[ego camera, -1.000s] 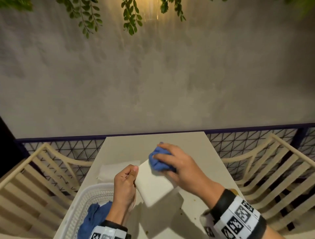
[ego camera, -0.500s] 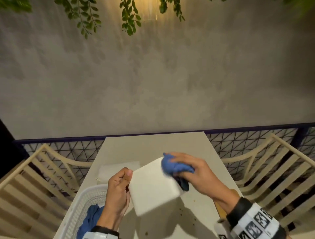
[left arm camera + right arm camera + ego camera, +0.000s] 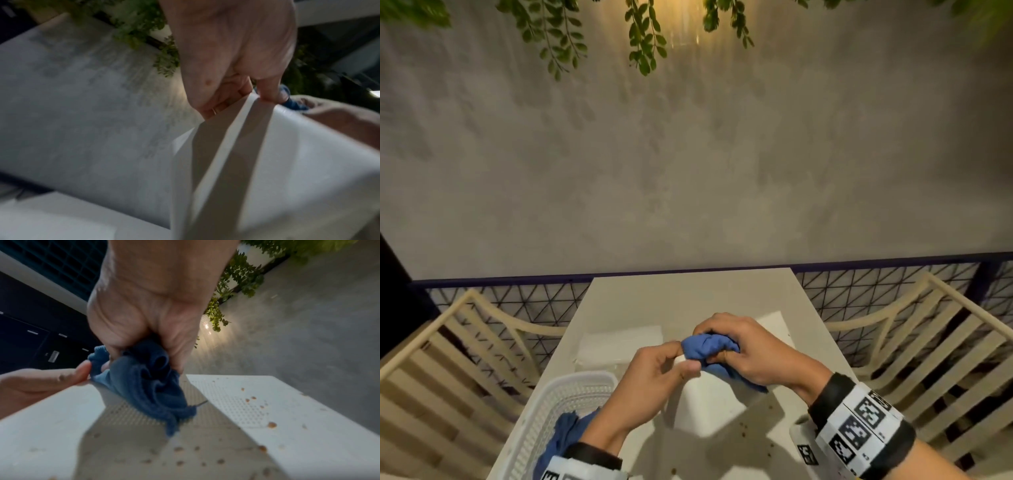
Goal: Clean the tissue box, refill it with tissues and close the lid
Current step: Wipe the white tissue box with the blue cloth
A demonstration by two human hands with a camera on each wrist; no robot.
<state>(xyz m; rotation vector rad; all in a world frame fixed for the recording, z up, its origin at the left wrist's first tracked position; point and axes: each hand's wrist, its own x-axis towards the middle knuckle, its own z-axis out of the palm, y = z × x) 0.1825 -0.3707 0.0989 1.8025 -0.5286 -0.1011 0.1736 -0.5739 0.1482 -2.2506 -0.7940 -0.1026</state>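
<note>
The white tissue box (image 3: 709, 401) stands tilted on the table, one end raised. My left hand (image 3: 685, 358) pinches that raised end between thumb and fingers; the left wrist view shows the left hand (image 3: 255, 97) on the box (image 3: 287, 154) rim. My right hand (image 3: 722, 354) grips a bunched blue cloth (image 3: 709, 347) and presses it on the box top, right beside the left fingers. In the right wrist view the right hand (image 3: 144, 356) holds the cloth (image 3: 144, 386) against the box (image 3: 51, 418). A stack of white tissues (image 3: 619, 346) lies to the left.
A white basket (image 3: 571, 387) with another blue cloth (image 3: 565, 431) sits at the near left. A flat white piece (image 3: 774, 325) lies behind my right hand. Brown crumbs dot the white table (image 3: 688, 298). Slatted chairs (image 3: 928, 342) flank it; a railing runs behind.
The box has been tipped up from lying slanted to standing on end. My right hand carried the cloth from the box's far right corner to its top, close to the left fingers.
</note>
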